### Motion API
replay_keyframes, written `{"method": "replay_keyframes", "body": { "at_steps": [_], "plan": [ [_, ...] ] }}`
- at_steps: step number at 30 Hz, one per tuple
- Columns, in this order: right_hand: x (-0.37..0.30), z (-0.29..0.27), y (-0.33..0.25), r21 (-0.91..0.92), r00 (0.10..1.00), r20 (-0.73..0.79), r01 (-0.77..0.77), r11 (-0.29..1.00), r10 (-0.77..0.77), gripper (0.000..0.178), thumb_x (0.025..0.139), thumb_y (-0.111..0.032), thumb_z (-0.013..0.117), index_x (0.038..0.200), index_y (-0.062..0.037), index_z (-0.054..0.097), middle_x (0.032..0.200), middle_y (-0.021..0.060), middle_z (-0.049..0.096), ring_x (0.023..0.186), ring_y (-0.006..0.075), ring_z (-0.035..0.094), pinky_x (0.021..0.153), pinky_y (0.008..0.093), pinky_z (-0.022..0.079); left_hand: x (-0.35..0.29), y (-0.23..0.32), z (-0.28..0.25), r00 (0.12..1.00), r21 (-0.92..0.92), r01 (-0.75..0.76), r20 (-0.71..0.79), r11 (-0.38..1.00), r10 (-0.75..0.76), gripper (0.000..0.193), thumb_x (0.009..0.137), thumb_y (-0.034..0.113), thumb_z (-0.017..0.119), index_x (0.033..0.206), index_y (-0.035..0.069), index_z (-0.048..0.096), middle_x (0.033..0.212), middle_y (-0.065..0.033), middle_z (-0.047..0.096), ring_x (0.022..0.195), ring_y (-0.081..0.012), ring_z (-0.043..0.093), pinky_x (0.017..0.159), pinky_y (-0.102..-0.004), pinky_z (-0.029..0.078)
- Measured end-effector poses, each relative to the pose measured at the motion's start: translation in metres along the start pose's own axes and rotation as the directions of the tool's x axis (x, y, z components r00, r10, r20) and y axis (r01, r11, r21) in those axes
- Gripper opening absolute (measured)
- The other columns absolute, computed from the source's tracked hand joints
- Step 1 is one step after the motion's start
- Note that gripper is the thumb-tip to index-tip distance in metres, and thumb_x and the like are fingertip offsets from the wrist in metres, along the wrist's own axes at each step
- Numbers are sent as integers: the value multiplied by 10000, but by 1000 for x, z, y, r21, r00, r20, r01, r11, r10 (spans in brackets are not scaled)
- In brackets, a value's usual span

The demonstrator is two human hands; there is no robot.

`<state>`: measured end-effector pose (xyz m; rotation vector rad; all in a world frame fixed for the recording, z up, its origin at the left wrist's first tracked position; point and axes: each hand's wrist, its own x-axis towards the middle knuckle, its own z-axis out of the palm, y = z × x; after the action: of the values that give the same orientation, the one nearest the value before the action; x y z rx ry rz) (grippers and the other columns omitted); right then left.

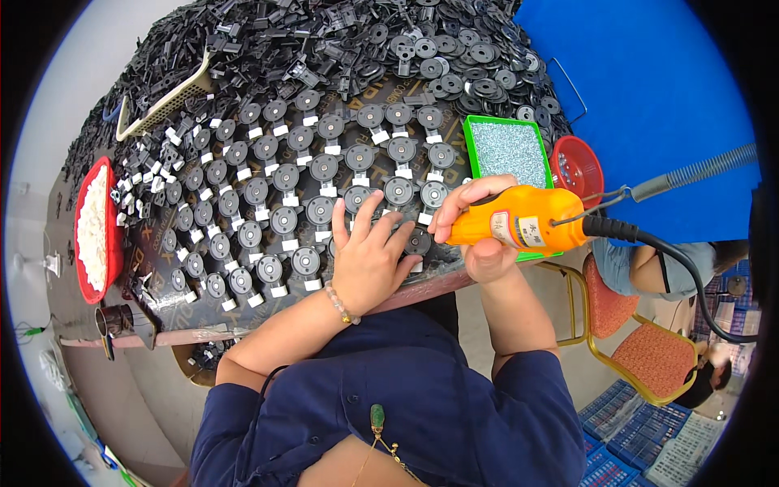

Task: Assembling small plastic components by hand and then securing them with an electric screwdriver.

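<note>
My right hand (491, 261) is wrapped round an orange electric screwdriver (560, 213), which lies nearly level over the table's front edge, its tip end toward my left hand. That tip is hidden behind my fingers. My left hand (365, 264) is open, fingers spread over the front rows of black round parts with white blocks (306, 261). Its fingertips rest on or just above these parts; contact is hard to make out. One round part (418, 241) sits between my two hands, partly covered by the left fingers.
A green tray of small silvery screws (507, 150) and a red bowl (578, 166) stand at the right. Black parts (308, 49) pile up behind. A red basket of white pieces (97, 231) is far left. A coiled spring (698, 172) and cable (690, 264) run from the screwdriver.
</note>
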<state>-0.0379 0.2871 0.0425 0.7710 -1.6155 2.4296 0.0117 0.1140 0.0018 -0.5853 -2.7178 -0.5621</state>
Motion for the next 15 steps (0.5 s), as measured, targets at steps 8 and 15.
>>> {"method": "replay_keyframes", "body": {
  "at_steps": [8, 15],
  "plan": [
    [-1, -2, 4, 19, 997, 62, -39, 999, 37, 655, 821, -557, 787, 1093, -52, 470, 854, 139, 621, 639, 162, 612, 617, 301, 555, 0, -1, 1, 1000, -7, -5, 7, 1000, 5, 465, 740, 367, 804, 1130, 129, 715, 1149, -10, 635, 1376, -293, 431, 1151, -660, 152],
    [-4, 4, 6, -13, 994, 93, -61, 998, 62, 641, 814, -509, 816, 1078, -38, 471, 878, 152, 629, 655, 140, 589, 589, 238, 518, -1, -3, 4, 999, 31, -39, 8, 999, 39, 469, 751, 368, 793, 1141, 123, 703, 1131, -10, 638, 1396, -288, 419, 1155, -653, 153]
  ]
}}
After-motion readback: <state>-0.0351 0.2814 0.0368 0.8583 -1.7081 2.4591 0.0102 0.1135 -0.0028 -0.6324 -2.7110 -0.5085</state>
